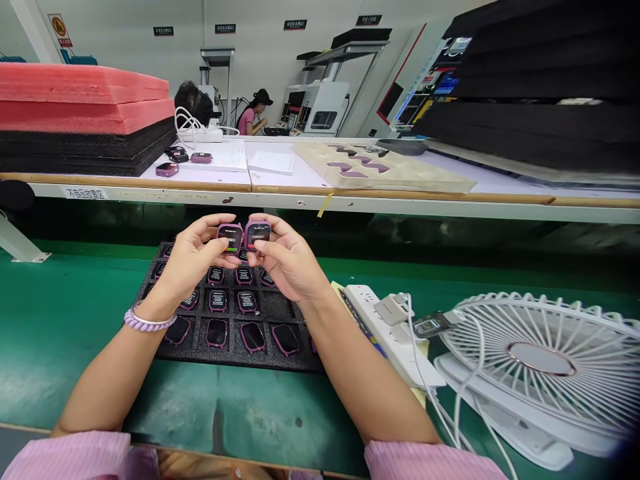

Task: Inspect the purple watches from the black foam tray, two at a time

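My left hand [196, 252] grips a purple smartwatch body [230, 235] with a lit screen, its thumb lying on the glass. Close beside it, my right hand [290, 257] holds a second purple smartwatch body [259, 231], also lit, thumb on the lower screen. Neither watch has a strap. Both are raised above a black foam tray [273, 305] whose pockets hold several more watch bodies. Those in the middle rows show white text; the front row, including one watch [253, 337], has dark screens. My hands and forearms hide parts of the tray.
Right of the tray lie a white power strip [367, 300] with cables and a white fan [540, 360]. A shelf [280, 183] crosses above, bearing red foam sheets [85, 100], loose watches [167, 169], a beige tray [380, 170] and stacked black foam [530, 80]. People sit beyond.
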Demonstrator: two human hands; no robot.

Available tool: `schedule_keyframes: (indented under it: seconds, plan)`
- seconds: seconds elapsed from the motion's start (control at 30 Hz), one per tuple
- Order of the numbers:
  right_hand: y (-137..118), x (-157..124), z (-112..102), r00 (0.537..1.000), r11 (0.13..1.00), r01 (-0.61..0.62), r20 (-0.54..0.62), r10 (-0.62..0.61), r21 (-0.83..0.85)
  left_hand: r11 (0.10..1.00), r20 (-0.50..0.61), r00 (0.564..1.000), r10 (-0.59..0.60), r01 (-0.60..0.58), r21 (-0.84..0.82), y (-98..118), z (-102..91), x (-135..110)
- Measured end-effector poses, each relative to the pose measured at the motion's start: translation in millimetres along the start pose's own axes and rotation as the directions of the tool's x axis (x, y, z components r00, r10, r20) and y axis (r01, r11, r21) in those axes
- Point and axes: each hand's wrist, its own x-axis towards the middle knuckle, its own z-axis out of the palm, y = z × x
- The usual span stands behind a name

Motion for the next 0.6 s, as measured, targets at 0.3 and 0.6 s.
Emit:
schedule_keyframes:
  seconds: [0.3,0.6]
  plan:
    - [-3,1,-2,1.0,1.0,-0.017,-0.026,0.017,-0.01,1.0,0.013,1.0,0.016,-0.016,-0.013,3,0.1,-1]
    - [-68,-74,19,0.984,0.938,0.152,0.139,-0.113,-0.31,0.993,0.608,0.792,0.061,0.011,-0.114,60,15.3,-115]
